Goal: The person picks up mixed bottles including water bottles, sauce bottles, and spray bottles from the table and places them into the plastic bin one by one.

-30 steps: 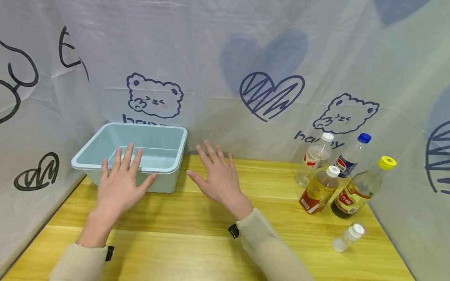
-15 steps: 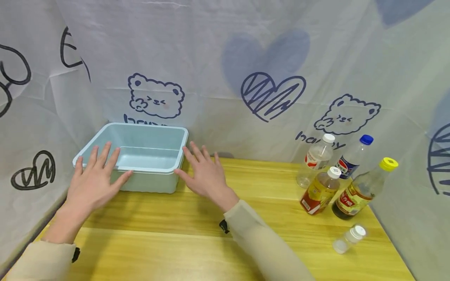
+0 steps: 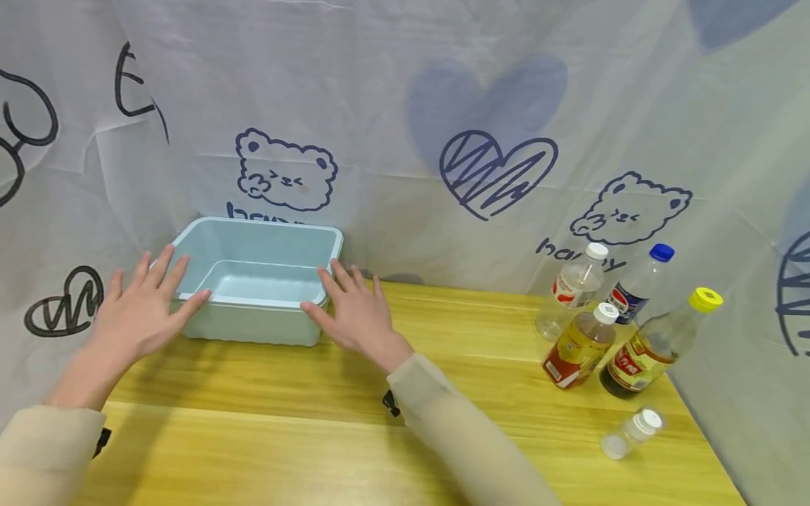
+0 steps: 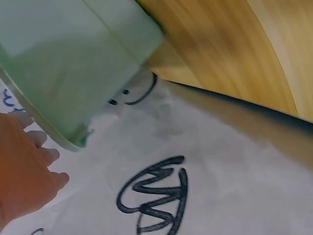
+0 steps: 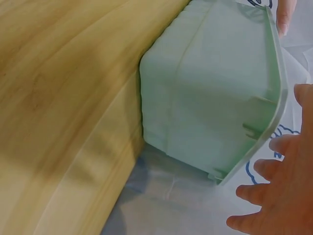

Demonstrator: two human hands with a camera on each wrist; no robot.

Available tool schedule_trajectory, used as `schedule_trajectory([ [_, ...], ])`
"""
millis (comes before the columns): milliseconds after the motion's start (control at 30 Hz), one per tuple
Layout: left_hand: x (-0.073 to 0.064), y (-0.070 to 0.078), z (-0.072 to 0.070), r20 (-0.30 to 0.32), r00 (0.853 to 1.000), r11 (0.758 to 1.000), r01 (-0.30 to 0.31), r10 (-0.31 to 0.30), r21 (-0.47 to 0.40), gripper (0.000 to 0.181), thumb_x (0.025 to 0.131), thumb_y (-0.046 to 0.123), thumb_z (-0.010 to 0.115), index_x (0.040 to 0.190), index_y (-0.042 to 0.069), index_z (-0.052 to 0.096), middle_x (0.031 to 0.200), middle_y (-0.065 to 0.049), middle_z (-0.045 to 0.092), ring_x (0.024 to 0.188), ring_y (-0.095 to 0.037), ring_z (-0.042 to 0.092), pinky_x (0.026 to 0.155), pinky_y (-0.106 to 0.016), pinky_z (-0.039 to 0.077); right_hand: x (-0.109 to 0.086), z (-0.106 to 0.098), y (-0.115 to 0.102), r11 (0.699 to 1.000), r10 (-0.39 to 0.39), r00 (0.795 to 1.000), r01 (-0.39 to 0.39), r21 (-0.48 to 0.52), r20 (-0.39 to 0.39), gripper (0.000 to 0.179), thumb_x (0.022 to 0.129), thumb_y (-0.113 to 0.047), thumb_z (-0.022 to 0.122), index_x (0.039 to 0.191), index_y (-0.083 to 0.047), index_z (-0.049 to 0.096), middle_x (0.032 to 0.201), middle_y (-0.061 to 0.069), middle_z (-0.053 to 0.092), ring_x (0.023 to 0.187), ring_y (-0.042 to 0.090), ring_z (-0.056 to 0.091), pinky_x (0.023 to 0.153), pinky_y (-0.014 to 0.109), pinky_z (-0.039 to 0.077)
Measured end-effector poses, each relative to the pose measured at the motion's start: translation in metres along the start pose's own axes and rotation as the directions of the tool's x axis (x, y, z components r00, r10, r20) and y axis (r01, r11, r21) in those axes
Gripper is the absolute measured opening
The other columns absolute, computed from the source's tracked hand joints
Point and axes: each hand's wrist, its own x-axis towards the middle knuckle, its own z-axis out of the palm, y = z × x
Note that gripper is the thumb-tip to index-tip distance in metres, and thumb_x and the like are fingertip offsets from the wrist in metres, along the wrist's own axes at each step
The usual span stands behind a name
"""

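A pale blue-green plastic basin (image 3: 249,325) stands at the back left of the wooden table. My left hand (image 3: 140,313) is spread over its front left corner, fingers straight, palm facing forward. At the front right corner is my right hand (image 3: 359,315), also spread, its fingertips overlapping the rim in the head view. In the left wrist view, the left fingertips (image 4: 48,155) lie close beside the basin's rim (image 4: 36,115). Seen from the right wrist, the right hand's fingers (image 5: 254,194) stand just off the rim (image 5: 279,105). Neither hand grips anything.
Toward the right stand a clear bottle (image 3: 576,284), a blue-capped Pepsi bottle (image 3: 629,295), a red-and-yellow labelled bottle (image 3: 579,349), a yellow-capped sauce bottle (image 3: 645,357) and a small white-capped jar (image 3: 633,432). Printed cloth (image 3: 392,176) hangs behind and at both sides.
Both hands have moved left: the left from in front of the basin to its left corner, the right up to its right corner. The basin and bottles stay put; the head view shifts slightly.
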Motion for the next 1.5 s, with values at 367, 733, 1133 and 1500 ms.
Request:
schedule_trajectory([
  [367,0.01,-0.026,-0.001,0.106,0.994,1.0,-0.012,0.014,-0.019,0.084,0.11,0.059,0.03,0.165,-0.001,0.01,0.171,-0.028,-0.002,0.152,-0.058,0.002,0.116,-0.08,-0.001,0.003,0.011,-0.001,0.999,0.018,1.0,-0.018,0.033,0.001,0.077,0.105,-0.072,0.021,0.168,-0.028,0.02,0.175,-0.003,0.011,0.159,0.031,0.018,0.128,0.058,0.014],
  [733,0.012,-0.027,-0.003,0.152,0.988,0.998,0.021,-0.013,-0.052,0.092,0.109,0.059,0.029,0.159,-0.015,0.007,0.166,-0.038,0.004,0.151,-0.06,0.004,0.117,-0.079,0.0,0.002,0.013,0.0,0.997,0.012,1.0,-0.01,0.07,-0.021,0.078,0.105,-0.071,0.024,0.167,-0.024,0.026,0.175,-0.003,0.012,0.16,0.028,0.017,0.128,0.059,0.013],
  [1133,0.018,-0.033,0.0,0.127,0.992,0.998,-0.017,0.025,-0.062,0.091,0.11,0.055,0.031,0.156,-0.021,0.008,0.162,-0.043,0.009,0.148,-0.063,0.01,0.115,-0.079,0.01,0.006,0.006,-0.001,0.998,0.014,1.0,-0.013,0.056,-0.017,0.076,0.106,-0.07,0.026,0.167,-0.024,0.026,0.175,-0.004,0.014,0.16,0.029,0.018,0.128,0.058,0.013],
  [1500,0.019,-0.025,0.004,0.109,0.993,0.997,-0.029,0.037,-0.074,0.09,0.11,0.055,0.032,0.156,-0.02,0.01,0.162,-0.043,0.008,0.149,-0.062,0.008,0.116,-0.079,0.009,0.002,0.008,0.007,0.998,0.026,0.999,-0.025,0.055,-0.023,0.077,0.105,-0.071,0.025,0.167,-0.025,0.027,0.175,-0.005,0.013,0.16,0.028,0.017,0.129,0.057,0.012],
])
